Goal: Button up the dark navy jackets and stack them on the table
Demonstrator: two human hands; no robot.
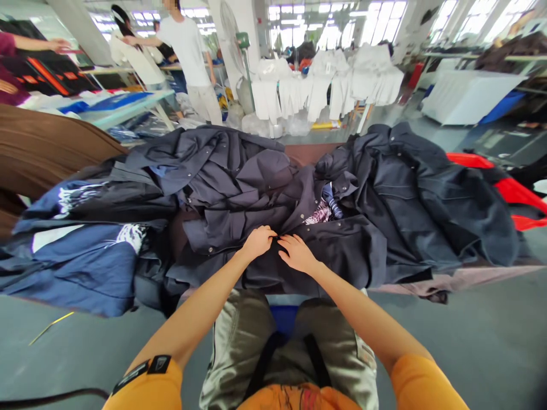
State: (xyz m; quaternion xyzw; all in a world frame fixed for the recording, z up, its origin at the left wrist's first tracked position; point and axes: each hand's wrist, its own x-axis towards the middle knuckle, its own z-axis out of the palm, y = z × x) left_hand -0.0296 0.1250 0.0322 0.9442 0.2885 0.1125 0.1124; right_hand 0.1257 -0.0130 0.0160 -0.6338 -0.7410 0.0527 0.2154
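Observation:
A dark navy jacket (329,250) lies spread on the table right in front of me, with metal snap buttons along its edge. My left hand (258,242) is closed in a pinch on the jacket's dark fabric. Close beside it, my right hand (298,254) rests on the same cloth, fingers stretched toward the left hand and the thumb apart. A small gap separates the two hands. Patterned lining and a striped piece (331,200) show in the jacket's opening. The fabric under my fingertips is partly hidden.
More dark jackets (405,188) are heaped to the right, with a red-and-black item (519,196) beyond. Blue printed garments (94,267) and brown cloth (55,142) lie left. White garments (325,80) hang behind, near a standing fan (243,42). Several people stand at the back left.

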